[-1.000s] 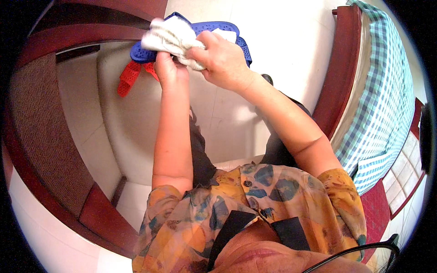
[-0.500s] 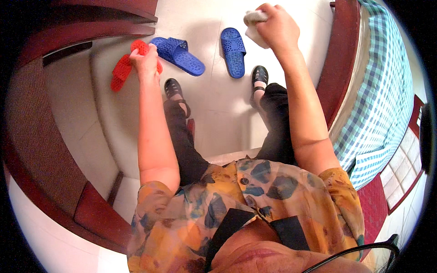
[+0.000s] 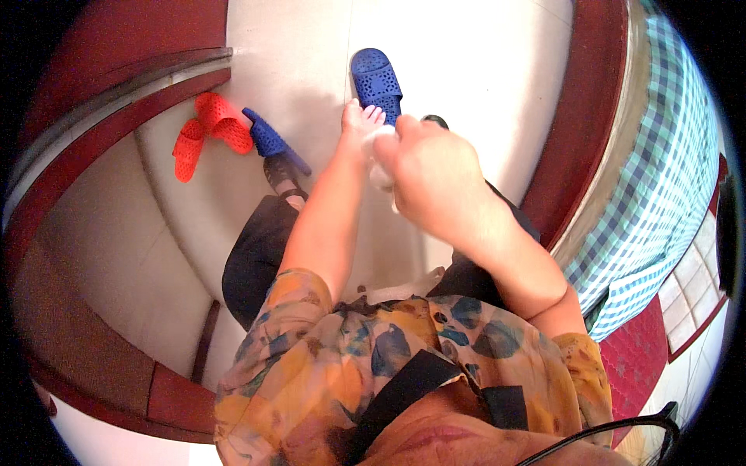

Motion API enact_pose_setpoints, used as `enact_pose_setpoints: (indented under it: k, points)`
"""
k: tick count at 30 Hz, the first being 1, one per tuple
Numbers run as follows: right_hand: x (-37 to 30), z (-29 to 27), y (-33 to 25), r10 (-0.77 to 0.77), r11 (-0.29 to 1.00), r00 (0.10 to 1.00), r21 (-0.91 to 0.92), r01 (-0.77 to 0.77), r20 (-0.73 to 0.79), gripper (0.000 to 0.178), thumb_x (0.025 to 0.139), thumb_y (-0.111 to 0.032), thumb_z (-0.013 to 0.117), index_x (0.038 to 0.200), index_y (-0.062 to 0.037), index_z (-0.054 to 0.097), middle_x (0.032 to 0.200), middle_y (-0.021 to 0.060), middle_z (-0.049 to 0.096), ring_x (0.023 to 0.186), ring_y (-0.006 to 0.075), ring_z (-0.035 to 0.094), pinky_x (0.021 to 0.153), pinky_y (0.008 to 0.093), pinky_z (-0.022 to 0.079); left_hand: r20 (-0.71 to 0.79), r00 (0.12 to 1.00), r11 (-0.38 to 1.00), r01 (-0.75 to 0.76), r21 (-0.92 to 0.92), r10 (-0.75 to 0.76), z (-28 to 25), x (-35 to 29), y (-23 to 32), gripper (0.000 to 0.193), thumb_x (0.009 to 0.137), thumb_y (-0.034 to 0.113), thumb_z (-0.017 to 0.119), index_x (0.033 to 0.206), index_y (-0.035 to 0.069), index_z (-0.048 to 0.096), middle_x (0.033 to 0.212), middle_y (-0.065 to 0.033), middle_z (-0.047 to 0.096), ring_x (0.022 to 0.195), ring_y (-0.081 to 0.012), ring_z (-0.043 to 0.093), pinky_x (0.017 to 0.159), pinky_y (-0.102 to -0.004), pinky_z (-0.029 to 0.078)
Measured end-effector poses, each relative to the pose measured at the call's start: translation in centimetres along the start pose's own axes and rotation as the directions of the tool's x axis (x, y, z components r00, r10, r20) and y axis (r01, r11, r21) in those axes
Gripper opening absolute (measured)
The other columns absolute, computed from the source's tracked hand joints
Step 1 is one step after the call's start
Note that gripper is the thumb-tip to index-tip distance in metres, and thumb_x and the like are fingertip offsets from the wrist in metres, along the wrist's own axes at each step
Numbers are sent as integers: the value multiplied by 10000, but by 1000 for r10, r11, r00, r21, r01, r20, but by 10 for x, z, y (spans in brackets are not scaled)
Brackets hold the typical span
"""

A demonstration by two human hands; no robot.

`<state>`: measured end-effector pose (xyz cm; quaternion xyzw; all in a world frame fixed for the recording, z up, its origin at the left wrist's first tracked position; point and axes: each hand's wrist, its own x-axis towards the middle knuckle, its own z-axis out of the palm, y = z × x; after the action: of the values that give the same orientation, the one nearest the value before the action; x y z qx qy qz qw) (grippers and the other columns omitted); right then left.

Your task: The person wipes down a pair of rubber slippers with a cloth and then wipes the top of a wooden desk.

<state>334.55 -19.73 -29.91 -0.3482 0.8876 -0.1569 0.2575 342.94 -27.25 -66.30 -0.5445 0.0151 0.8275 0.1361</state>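
Clutching a crumpled white cloth (image 3: pixel 379 175) in the right hand (image 3: pixel 439 175), fingers curled tightly around it. Holding the left hand (image 3: pixel 360 120) open beyond it, fingers spread. Keeping the cloth at the left wrist; cannot tell whether touching, given blur and overlap.

Noting next, just past the left fingertips, one perforated blue slipper (image 3: pixel 376 78) on the pale floor (image 3: pixel 458 54), heel end partly hidden. Farther left, finding a second blue slipper (image 3: pixel 268 141), apparently tilted on edge, just beside the left black shoe (image 3: pixel 278 177). Near that, spotting two red slippers (image 3: pixel 224 124) close together, set at different angles. Glimpsing the right black shoe (image 3: pixel 437 121) mostly behind the right hand.

Outward to the right, seeing a dark red wooden bed frame (image 3: pixel 579 132) under a checked teal-and-white cover (image 3: pixel 668 179). Outward to the left, seeing dark red wooden furniture (image 3: pixel 148 31) with a curved edge.
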Motion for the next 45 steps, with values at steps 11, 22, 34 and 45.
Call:
enact_pose_setpoints:
  k: [11,22,34,45]
  points:
    - [7,-18,13,89,996,990,-33,-86,108,173,623,0,573,788,-40,539,778,142,508,727,312,561,591,411,478,-210,976,905,-47,-424,-48,42,10,-5,373,870,324,504,1105,76,353,1091,-65,431,1043,-231,417,928,-427,347]
    - [14,-18,17,120,992,968,-19,-128,-219,162,674,-97,604,832,-68,619,786,136,579,719,297,609,626,384,503,15,879,879,-476,-23,477,113,-225,66,221,852,191,604,1026,85,518,1014,-47,571,979,-198,516,910,-356,389]
    - [1,-38,-9,246,419,922,890,178,-300,301,759,-131,697,1022,-20,602,903,75,646,790,122,617,709,244,502,376,753,839,-516,-172,540,108,-306,59,333,919,256,480,1172,40,461,1171,-102,499,1072,-227,473,953,-387,382]
    - [71,31,-54,-84,973,721,99,207,-688,297,638,-245,707,917,-229,605,824,76,554,763,286,594,621,403,492,419,580,641,-768,-7,699,113,-321,69,398,932,356,439,1176,43,473,1197,-94,531,1103,-227,498,952,-436,384]
